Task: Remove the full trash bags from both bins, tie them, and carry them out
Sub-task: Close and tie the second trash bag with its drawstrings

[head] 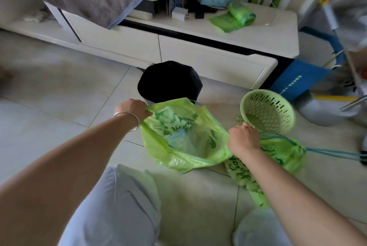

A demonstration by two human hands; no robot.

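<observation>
Only the head view here, looking down at the floor. The left hand [133, 109] has its fingers pinched shut on the far-left rim of the open bag [186, 138], and the right hand [243, 140] is fisted on the rim across from it, so the mouth is stretched wide between them. My guess is that's to get the rim even and find the drawstring before cinching it. The bag sits on the tiles, sagging, with some bluish trash visible inside it.

Just past the left fingers is the black bin [169, 82], close behind the bag. Just beyond the right knuckles stands the green basket [267, 111], no liner in it that I can see.

Under and to the right of the right wrist lies the second bag [278, 152], already gathered at the neck, with blue cords [333, 153] trailing off to the right. I can't tell if the right fingers also hold those cords.

A roll of spare bags [236, 17] waits on the low cabinet [218, 55], well beyond both hands.

So I'd say: both bags out, one cinched, this one next.
</observation>
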